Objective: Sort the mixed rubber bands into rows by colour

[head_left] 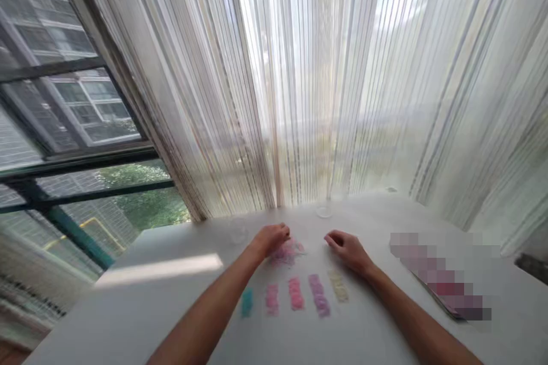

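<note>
A loose pile of small pink and purple pieces [287,252], too blurred to name, lies on the white table. My left hand [272,238] is at its left edge, fingers curled down; whatever they may hold is hidden. To the right of the pile, my right hand [347,246] rests apart from it with fingers curled in, and I cannot make out anything in them. Nearer me, groups of similar pieces stand in a row: teal [247,302], pink [272,299], bright pink [295,293], purple [319,295] and cream [339,286].
A clear container [238,232] stands left of my left hand. A clear round dish or lid [324,213] lies near the table's far edge. At right is a flat, pixelated item [440,279]. Sheer curtains [299,97] hang behind the table [162,308].
</note>
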Action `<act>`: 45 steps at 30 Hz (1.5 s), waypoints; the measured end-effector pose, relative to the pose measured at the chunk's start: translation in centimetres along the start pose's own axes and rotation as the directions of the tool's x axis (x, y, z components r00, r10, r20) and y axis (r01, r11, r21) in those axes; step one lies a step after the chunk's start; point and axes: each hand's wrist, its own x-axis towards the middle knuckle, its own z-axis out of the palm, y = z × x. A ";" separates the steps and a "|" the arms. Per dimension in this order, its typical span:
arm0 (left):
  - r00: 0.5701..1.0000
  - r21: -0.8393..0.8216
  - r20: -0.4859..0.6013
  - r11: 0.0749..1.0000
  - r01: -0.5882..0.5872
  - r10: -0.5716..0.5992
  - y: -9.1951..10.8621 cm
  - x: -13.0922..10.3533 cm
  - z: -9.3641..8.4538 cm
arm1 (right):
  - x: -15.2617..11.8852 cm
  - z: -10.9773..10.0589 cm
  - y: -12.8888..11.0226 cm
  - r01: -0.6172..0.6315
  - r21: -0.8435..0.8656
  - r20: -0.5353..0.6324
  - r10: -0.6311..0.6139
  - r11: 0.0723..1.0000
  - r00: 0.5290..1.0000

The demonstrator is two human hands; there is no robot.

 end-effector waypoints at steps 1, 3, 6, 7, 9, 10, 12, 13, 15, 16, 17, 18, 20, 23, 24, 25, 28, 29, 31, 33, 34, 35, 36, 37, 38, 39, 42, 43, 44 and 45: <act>1.000 -0.001 -0.012 1.000 0.001 -0.001 -0.1 0.0 -0.2 | 0.0 0.0 0.0 0.001 0.000 -0.001 -0.001 1.000 1.000; 0.999 -0.002 -0.036 1.000 0.001 -0.001 -0.3 0.1 -0.7 | 0.1 0.0 0.1 0.004 0.001 -0.004 -0.004 1.000 1.000; 0.997 -0.006 -0.071 1.000 -0.005 0.005 -0.5 0.1 -1.2 | 0.1 0.1 0.3 0.010 0.006 -0.006 -0.010 1.000 1.000; 0.997 -0.006 -0.079 1.000 -0.008 0.007 -0.5 0.0 -1.4 | 0.1 0.1 0.3 0.013 0.008 -0.007 -0.012 1.000 1.000; 0.996 -0.004 -0.089 1.000 -0.011 0.010 -0.4 0.0 -1.4 | 0.1 0.2 0.5 0.019 0.012 -0.010 -0.019 1.000 1.000; 0.996 0.000 -0.088 1.000 -0.011 0.011 -0.4 -0.1 -1.3 | 0.1 0.2 0.5 0.022 0.013 -0.012 -0.022 1.000 1.000; 0.997 0.014 -0.075 1.000 -0.009 0.010 -0.2 -0.3 -1.1 | 0.1 0.3 0.6 0.028 0.015 -0.014 -0.027 1.000 1.000; 0.998 0.025 -0.065 1.000 -0.009 0.011 -0.2 -0.4 -0.9 | 0.1 0.3 0.6 0.030 0.015 -0.014 -0.030 0.999 0.999; 0.999 0.051 -0.042 0.999 -0.010 0.012 -0.1 -0.8 -0.7 | 0.1 0.3 0.6 0.035 0.016 -0.018 -0.034 0.999 0.999; 0.999 0.067 -0.031 0.998 -0.010 0.012 -0.1 -1.0 -0.6 | 0.2 0.4 0.6 0.037 0.016 -0.019 -0.037 0.999 0.999; 1.000 0.084 -0.021 0.996 -0.008 0.010 -0.1 -1.1 -0.5 | 0.2 0.4 0.6 0.039 0.017 -0.021 -0.039 0.999 0.999; 1.000 0.102 -0.011 0.995 -0.003 0.005 -0.1 -1.3 -0.4 | 0.2 0.4 0.7 0.041 0.017 -0.022 -0.040 0.999 0.999; 1.000 0.135 0.014 0.991 0.008 -0.010 0.0 -1.4 -0.2 | 0.2 0.4 0.7 0.042 0.018 -0.026 -0.042 0.999 0.999; 0.998 0.169 0.055 0.985 0.019 -0.028 0.2 -1.3 0.4 | 0.2 0.4 0.7 0.045 0.017 -0.030 -0.045 0.999 0.999; 0.997 0.175 0.067 0.984 0.018 -0.031 0.3 -1.2 0.6 | 0.2 0.4 0.7 0.047 0.016 -0.030 -0.047 0.999 0.998; 0.996 0.180 0.078 0.984 0.016 -0.031 0.4 -1.1 0.8 | 0.2 0.5 0.7 0.050 0.015 -0.031 -0.050 0.999 0.998; 0.994 0.184 0.109 0.983 0.003 -0.024 0.5 -0.7 1.2 | 0.2 0.5 0.8 0.064 0.009 -0.037 -0.064 0.998 0.997; 0.993 0.184 0.118 0.983 -0.001 -0.021 0.4 -0.7 1.2 | 0.2 0.6 0.9 0.071 0.007 -0.041 -0.070 0.997 0.997; 0.992 0.182 0.129 0.983 -0.009 -0.015 0.3 -0.6 1.1 | 0.2 0.7 1.0 0.083 0.000 -0.053 -0.083 0.997 0.995; 0.992 0.178 0.123 0.984 -0.014 -0.008 0.1 -0.5 0.8 | 0.2 0.8 1.3 0.092 -0.012 -0.069 -0.093 0.996 0.993; 0.993 0.175 0.114 0.984 -0.016 -0.004 0.0 -0.5 0.6 | 0.2 0.8 1.4 0.095 -0.020 -0.081 -0.096 0.995 0.992; 0.995 0.173 0.099 0.985 -0.013 -0.004 -0.1 -0.5 0.3 | 0.3 0.8 1.5 0.097 -0.031 -0.096 -0.099 0.995 0.990; 0.996 0.169 0.086 0.986 -0.014 -0.001 -0.2 -0.5 0.2 | 0.3 0.8 1.7 0.097 -0.045 -0.113 -0.102 0.994 0.988; 0.997 0.164 0.073 0.986 -0.013 0.001 -0.4 -0.4 0.0 | 0.4 0.8 1.8 0.097 -0.062 -0.132 -0.105 0.993 0.986; 0.998 0.160 0.055 0.987 -0.008 -0.001 -0.5 -0.4 -0.2 | 0.4 0.8 1.9 0.098 -0.082 -0.147 -0.109 0.992 0.983; 0.999 0.154 0.038 0.988 -0.005 -0.001 -0.6 -0.4 -0.3 | 0.5 0.8 2.0 0.100 -0.104 -0.160 -0.115 0.990 0.980; 1.000 0.138 -0.002 0.990 -0.001 0.002 -1.0 -0.2 -0.4 | 0.7 0.9 2.1 0.110 -0.185 -0.172 -0.143 0.977 0.975; 1.000 0.134 -0.015 0.991 0.000 0.002 -1.1 -0.1 -0.4 | 0.7 1.0 2.0 0.112 -0.214 -0.166 -0.149 0.970 0.975; 1.000 0.130 -0.027 0.992 0.000 0.003 -1.1 0.0 -0.4 | 0.8 1.1 2.0 0.111 -0.244 -0.157 -0.152 0.963 0.976; 0.999 0.128 -0.040 0.992 0.002 0.003 -1.2 0.1 -0.5 | 0.8 1.3 1.9 0.107 -0.275 -0.146 -0.152 0.955 0.978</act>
